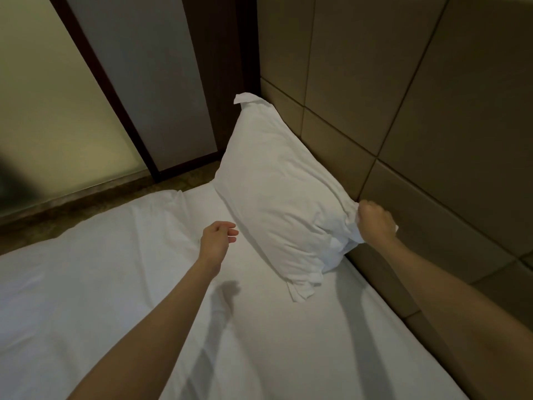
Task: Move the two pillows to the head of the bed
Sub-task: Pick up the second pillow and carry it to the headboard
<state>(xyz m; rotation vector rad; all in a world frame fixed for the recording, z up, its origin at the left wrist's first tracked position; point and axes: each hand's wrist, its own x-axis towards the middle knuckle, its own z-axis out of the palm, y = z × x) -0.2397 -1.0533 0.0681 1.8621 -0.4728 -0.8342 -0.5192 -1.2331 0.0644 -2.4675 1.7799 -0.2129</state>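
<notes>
Bedroom: bed (115,284), padded headboard (432,140)

A single head-worn, wide-angle view is given, directed forward and steeply down, close over the bed (121,284) corner beside the padded headboard (418,125).

I have both bare forearms reaching forward from the lower edge of the view. My left hand (217,239) floats free with the fingers (230,232) loosely curled and slightly parted, thumb side up, gripping nothing — its wrist runs straight out of the forearm. My right hand (375,222) sits farther forward and higher, balled into a tight fist, knuckles up, wrist bent a little downward — white cloth is pinched inside it. The right forearm comes in steeply from the lower right corner; the two hands are well apart.
</notes>
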